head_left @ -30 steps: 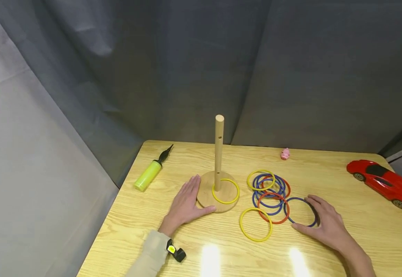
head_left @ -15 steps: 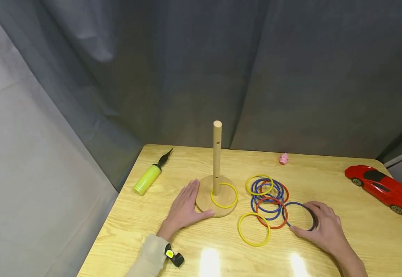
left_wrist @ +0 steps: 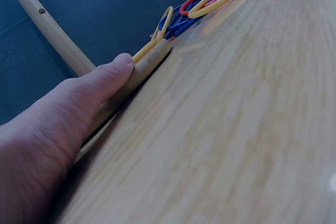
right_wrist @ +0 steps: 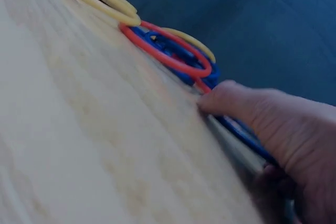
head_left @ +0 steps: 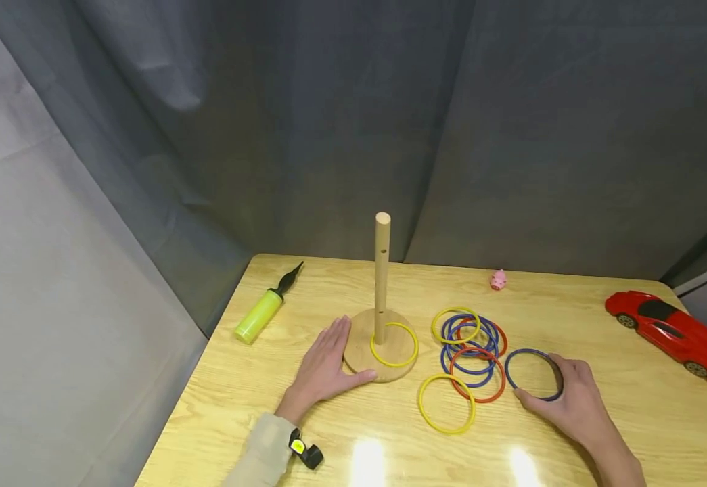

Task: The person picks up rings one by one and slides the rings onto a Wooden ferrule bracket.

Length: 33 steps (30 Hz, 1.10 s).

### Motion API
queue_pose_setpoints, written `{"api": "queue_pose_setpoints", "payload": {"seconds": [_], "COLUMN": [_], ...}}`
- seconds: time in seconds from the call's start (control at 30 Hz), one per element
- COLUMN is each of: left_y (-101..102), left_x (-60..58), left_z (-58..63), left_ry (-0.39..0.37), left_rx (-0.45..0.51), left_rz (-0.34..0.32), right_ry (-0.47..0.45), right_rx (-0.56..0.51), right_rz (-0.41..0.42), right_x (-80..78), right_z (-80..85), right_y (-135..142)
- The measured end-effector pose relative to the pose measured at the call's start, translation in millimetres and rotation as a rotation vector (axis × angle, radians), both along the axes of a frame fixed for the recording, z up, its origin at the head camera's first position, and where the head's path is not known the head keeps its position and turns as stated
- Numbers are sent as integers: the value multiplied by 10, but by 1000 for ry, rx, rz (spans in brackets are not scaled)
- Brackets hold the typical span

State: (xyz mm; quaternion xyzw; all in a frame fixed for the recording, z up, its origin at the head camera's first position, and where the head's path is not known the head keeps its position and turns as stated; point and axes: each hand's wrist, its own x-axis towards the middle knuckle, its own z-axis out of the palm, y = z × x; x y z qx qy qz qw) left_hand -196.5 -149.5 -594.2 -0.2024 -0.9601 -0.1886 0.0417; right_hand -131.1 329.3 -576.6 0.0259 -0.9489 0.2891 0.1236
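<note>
My left hand lies with straight fingers along the left side of a round wooden base, its thumb at the front edge. From that base rises an upright wooden peg. A yellow ring rests on the base; the peg stands inside its left part. My right hand grips a blue ring at its right side, thumb in front and fingers behind. In the right wrist view the thumb covers part of this blue ring.
Left of the held ring lies a heap of overlapping blue, red and yellow rings. One yellow ring lies in front of it. A yellow-green hand pump, a small pink pig and a red toy car stand around the table.
The blue ring has slid slightly right with my right hand and now stands apart from the red ring it overlapped. My left hand has kept its place at the base.
</note>
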Motion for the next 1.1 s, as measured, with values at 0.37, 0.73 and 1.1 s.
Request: {"api": "queue_pose_setpoints", "payload": {"seconds": [0.37,0.73,1.1], "left_y": [22,21,-5], "left_x": [-21,-24,-16], "left_z": [15,32,6], "left_ry": [-10,-18,-27], "left_rx": [3,4,-7], "left_rz": [5,7,7], "right_ry": [-29,112,127], "right_rx": [10,-53,-96], "right_rz": [-2,-44,-16], "right_x": [-15,-12,6], "right_z": [66,-12,-17], "right_y": [47,105,34]}}
